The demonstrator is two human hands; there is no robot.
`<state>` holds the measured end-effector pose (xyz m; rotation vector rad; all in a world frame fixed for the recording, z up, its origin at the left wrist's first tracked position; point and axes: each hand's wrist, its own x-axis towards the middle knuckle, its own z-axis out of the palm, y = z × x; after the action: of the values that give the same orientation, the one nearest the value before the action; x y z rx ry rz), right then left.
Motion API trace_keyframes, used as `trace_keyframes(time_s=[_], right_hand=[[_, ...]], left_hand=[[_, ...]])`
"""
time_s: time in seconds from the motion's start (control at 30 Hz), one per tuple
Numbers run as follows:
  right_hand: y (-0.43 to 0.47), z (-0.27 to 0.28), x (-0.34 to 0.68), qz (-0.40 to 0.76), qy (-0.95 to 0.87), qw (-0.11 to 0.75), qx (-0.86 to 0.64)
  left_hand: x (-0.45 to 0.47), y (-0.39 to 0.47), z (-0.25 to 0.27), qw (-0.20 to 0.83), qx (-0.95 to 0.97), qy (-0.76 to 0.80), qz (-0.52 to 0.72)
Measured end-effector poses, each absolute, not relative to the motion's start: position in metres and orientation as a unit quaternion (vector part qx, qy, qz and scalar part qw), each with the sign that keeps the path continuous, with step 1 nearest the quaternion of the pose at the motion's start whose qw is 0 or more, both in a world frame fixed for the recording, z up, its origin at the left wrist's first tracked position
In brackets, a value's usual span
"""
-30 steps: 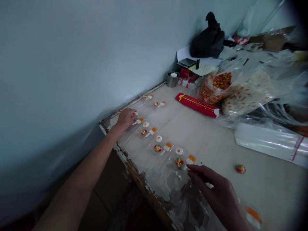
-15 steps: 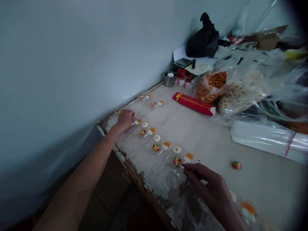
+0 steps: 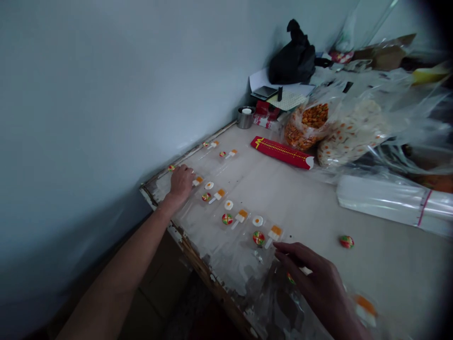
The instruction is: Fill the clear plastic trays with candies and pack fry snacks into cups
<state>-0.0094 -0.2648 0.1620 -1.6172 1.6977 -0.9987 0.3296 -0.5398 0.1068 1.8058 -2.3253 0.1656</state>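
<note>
My left hand (image 3: 182, 182) reaches to the far left of the table, fingers bent down and pressed together. What they hold, if anything, is hidden. A small orange-and-white popsicle piece (image 3: 197, 181) lies just right of it and a round red-green piece (image 3: 171, 167) just behind. My right hand (image 3: 314, 278) hovers in the foreground, thumb and forefinger slightly apart near the stick of the closest popsicle piece (image 3: 275, 233). Beside that lie a round red-green piece (image 3: 258, 237) and a fried-egg piece (image 3: 257, 220). Another red-green piece (image 3: 290, 277) is partly covered by my right hand.
Similar small pieces continue along clear plastic. A loose red-green piece (image 3: 347, 242) lies to the right. Farther back are a red carton (image 3: 283, 152), a bag of orange-red pieces (image 3: 304, 130), a bag of egg pieces (image 3: 350, 144), a plastic bundle (image 3: 382, 200) and a metal cup (image 3: 245, 118).
My right hand has drawn slightly right, off the popsicle stick, and uncovered part of a red-green piece. My left hand has shifted a little, its fingers still bent down. The view has turned slightly.
</note>
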Motion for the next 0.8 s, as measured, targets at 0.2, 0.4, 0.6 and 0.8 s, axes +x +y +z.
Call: trace_keyframes(time_s=[0.2,0.4,0.6,0.8], right_hand=[[-0.264,0.157,-0.011,-0.362,0.636,0.291,-0.617],[-0.263,0.158,-0.014,-0.366,0.629,0.283,-0.624],[-0.255,0.157,-0.020,-0.361,0.636,0.269,-0.627],[-0.226,0.167,-0.043,-0.368,0.699,0.195,-0.582]], left_hand=[[0.331,-0.546,0.105,0.160,0.651,-0.742,0.006],[0.337,-0.551,0.103,0.219,0.662,-0.713,-0.081],[0.338,-0.548,0.104,0.285,0.657,-0.693,-0.084],[0.339,-0.558,0.114,0.252,0.693,-0.662,-0.132]])
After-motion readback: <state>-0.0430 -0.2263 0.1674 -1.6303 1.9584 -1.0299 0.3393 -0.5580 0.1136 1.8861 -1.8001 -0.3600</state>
